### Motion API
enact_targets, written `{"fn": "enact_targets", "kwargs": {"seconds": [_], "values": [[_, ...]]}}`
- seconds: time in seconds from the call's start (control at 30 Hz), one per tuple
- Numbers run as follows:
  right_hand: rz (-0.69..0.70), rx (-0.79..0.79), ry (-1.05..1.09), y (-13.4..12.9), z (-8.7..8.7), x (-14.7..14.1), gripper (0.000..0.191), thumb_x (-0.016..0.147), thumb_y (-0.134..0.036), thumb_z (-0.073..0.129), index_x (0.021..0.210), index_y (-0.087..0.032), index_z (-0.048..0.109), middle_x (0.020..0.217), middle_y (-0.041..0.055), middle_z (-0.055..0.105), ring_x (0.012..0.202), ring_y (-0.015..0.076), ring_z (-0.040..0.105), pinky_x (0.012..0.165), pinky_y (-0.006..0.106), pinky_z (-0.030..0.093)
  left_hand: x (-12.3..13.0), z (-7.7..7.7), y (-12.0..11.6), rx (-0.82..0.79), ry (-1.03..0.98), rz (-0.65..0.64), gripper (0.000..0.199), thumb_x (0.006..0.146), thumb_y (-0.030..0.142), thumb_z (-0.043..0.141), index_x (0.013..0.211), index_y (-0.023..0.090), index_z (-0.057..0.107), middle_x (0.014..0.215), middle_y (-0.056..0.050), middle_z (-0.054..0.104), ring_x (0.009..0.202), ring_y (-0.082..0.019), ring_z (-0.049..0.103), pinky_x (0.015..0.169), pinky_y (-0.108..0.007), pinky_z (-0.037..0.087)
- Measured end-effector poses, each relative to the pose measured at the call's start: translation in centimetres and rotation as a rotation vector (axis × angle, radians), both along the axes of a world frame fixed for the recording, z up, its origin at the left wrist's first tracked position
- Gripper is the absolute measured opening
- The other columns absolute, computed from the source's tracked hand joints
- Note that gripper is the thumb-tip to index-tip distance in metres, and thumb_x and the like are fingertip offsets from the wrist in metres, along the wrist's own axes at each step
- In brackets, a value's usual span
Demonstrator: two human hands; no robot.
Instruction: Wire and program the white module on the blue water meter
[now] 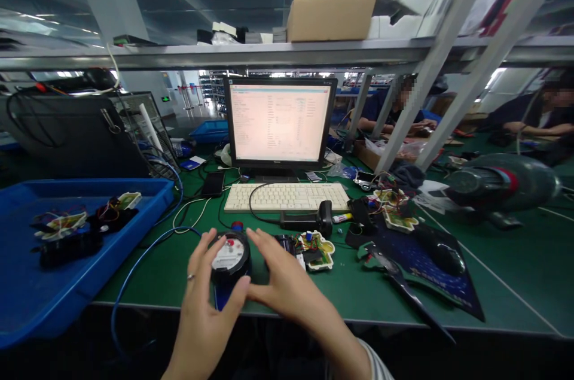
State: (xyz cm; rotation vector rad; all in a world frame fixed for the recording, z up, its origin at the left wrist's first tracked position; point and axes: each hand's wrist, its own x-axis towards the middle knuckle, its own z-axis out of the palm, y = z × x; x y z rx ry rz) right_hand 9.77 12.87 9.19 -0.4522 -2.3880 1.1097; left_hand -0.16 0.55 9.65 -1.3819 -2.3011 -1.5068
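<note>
A water meter (230,257) with a pale round dial, a black ring and blue ends sits on the green bench near its front edge. My left hand (207,290) is at its left side, fingers extended and thumb apart, overlapping the rim in view. On the other side my right hand (283,275) has its fingers spread, with nothing visible in them. Whether either hand touches the meter I cannot tell. Just beyond my right hand lies an opened white casing (319,251) with wires and a circuit board, partly hidden by the fingers.
Behind the hands are a barcode scanner (309,219), a keyboard (287,197) and a monitor (278,122). A blue tray (85,275) with wired parts stands left. Right are pliers (399,278), a mouse (442,251) and a power tool (502,182). Two people sit beyond the shelf posts.
</note>
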Motion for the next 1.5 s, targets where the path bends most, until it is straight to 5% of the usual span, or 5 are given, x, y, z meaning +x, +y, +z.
{"fn": "enact_targets", "kwargs": {"seconds": [0.33, 0.63, 0.83, 1.23, 1.5], "values": [[-0.311, -0.14, 0.222, 7.0, -1.1, 8.6, 0.052, 0.072, -0.02, 0.046, 0.124, -0.017, 0.048, 0.122, 0.0112, 0.055, 0.111, 0.0234, 0.053, 0.093, 0.041, 0.045, 1.4, 1.2, 9.9, -0.586, 0.293, -0.47, 0.09, 0.042, 0.012, 0.073, 0.128, 0.018, 0.048, 0.13, -0.021, 0.05, 0.115, -0.043, 0.049, 0.095, -0.054, 0.039], [-0.196, -0.113, 0.023, 6.9, -1.2, 5.7, 0.086, 0.06, -0.033, 0.075, 0.135, -0.018, 0.037, 0.139, 0.0136, 0.04, 0.127, 0.0287, 0.036, 0.105, 0.045, 0.028, -0.9, 9.7, 10.4, -0.006, -0.656, -0.51, 0.058, 0.059, 0.032, 0.069, 0.112, 0.017, 0.053, 0.096, -0.006, 0.063, 0.075, -0.017, 0.06, 0.068, -0.032, 0.047], [-0.131, -0.157, 0.085, 8.4, -1.6, 3.3, 0.023, 0.081, -0.039, 0.055, 0.076, -0.017, 0.059, 0.076, 0.0047, 0.064, 0.079, 0.0233, 0.061, 0.077, 0.039, 0.047, -1.0, 10.7, 9.5, 0.213, -0.84, -0.451, 0.051, 0.06, 0.027, 0.069, 0.107, 0.016, 0.052, 0.09, -0.004, 0.061, 0.077, -0.016, 0.06, 0.068, -0.032, 0.051], [0.062, 0.026, 0.143, 5.2, 9.7, 4.7, 0.034, 0.092, -0.047, 0.037, 0.075, -0.02, 0.048, 0.069, 0.0003, 0.052, 0.065, 0.0158, 0.052, 0.064, 0.027, 0.043, -2.4, 9.1, 3.9, 0.066, -0.365, -0.443, 0.064, 0.068, 0.032, 0.061, 0.127, 0.017, 0.044, 0.141, -0.01, 0.04, 0.131, -0.028, 0.033, 0.108, -0.043, 0.025], [0.22, 0.532, 0.25, 1.6, 11.8, 1.9, 0.011, 0.089, -0.03, 0.048, 0.084, -0.025, 0.057, 0.095, 0.0045, 0.055, 0.085, 0.0173, 0.058, 0.068, 0.02, 0.05, 0.6, 8.5, 2.3, 0.07, -0.411, -0.764, 0.025, 0.087, 0.035, 0.044, 0.084, 0.015, 0.058, 0.077, 0.0, 0.056, 0.074, -0.013, 0.053, 0.072, -0.024, 0.045]]}}
